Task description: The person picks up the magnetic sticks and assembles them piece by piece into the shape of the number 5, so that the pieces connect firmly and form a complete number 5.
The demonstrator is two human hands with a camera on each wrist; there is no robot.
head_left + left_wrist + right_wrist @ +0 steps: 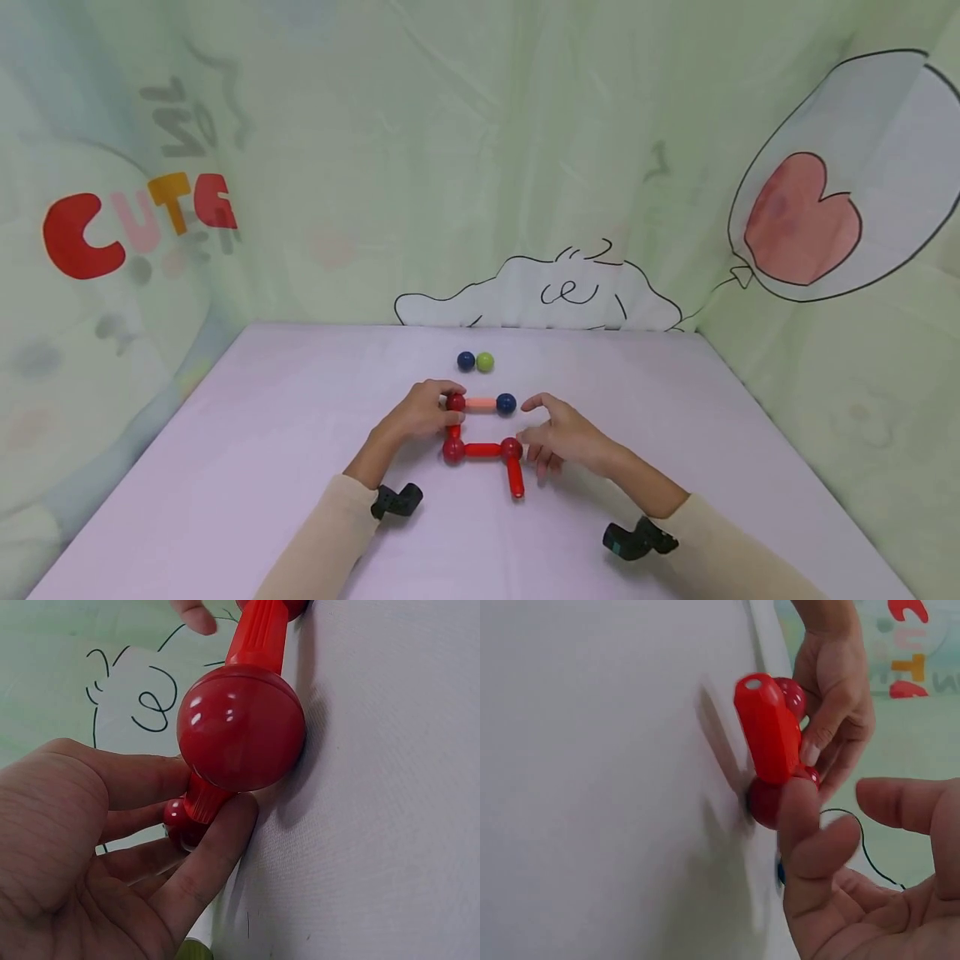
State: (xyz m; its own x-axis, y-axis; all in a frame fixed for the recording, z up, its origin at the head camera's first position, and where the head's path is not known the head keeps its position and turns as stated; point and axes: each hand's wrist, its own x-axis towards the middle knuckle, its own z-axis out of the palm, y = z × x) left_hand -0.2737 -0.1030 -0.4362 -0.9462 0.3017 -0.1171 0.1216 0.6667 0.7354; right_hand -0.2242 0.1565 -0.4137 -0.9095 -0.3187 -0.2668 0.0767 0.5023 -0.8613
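Observation:
A frame of magnetic-toy-like balls and rods lies on the table. My left hand (427, 410) grips its left side, thumb and fingers around the short red rod (206, 801) between the upper left red ball (456, 402) and the lower left red ball (241, 727). From the upper ball a pink rod (481, 404) leads to a dark blue ball (506, 404). Another red rod (482, 450) joins the lower left ball to the lower right red ball (512, 450). A loose-ended red rod (766, 729) sticks out from that ball. Beside it my right hand (566, 435) hovers with loosely bent fingers, holding nothing.
Beyond the frame, a second dark blue ball (467, 361) and a lime green ball (485, 362) sit side by side. The pale table (300, 383) ends at a printed cloth backdrop (450, 167). Black wrist cameras (397, 500) sit on both wrists.

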